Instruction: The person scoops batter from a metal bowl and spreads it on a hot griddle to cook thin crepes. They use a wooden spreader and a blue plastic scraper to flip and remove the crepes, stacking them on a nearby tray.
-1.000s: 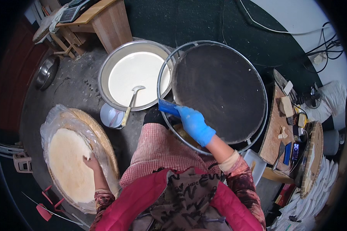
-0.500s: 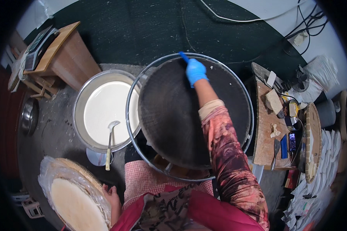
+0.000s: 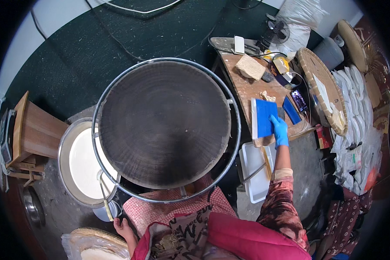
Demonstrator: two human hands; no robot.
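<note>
My right hand (image 3: 281, 131), in a blue glove, grips a wide blue scraper (image 3: 264, 119) with a white edge, above the near end of the wooden table at right. A second, narrower blue scraper (image 3: 292, 110) lies beside it on the table. My bare left hand (image 3: 125, 229) is low at left, fingers loosely bent and apart, close to the handle end of a ladle (image 3: 105, 197) but seemingly holding nothing. That ladle rests in a metal pot (image 3: 62, 162) of creamy white batter (image 3: 84, 158). In front of me, the round dark griddle (image 3: 162, 121) is bare.
A metal ring (image 3: 237, 130) surrounds the griddle. The wooden table (image 3: 242, 86) carries a pale block (image 3: 250, 67), a phone (image 3: 298, 100) and cables. Below it stands a white tray (image 3: 256, 190). Round flatbreads (image 3: 100, 255) lie at lower left; a wooden cabinet (image 3: 41, 132) stands farther left.
My right hand has swung from the far side of the griddle to the table at right, with a wide scraper now in its grip. The view has turned right; my left hand stays low.
</note>
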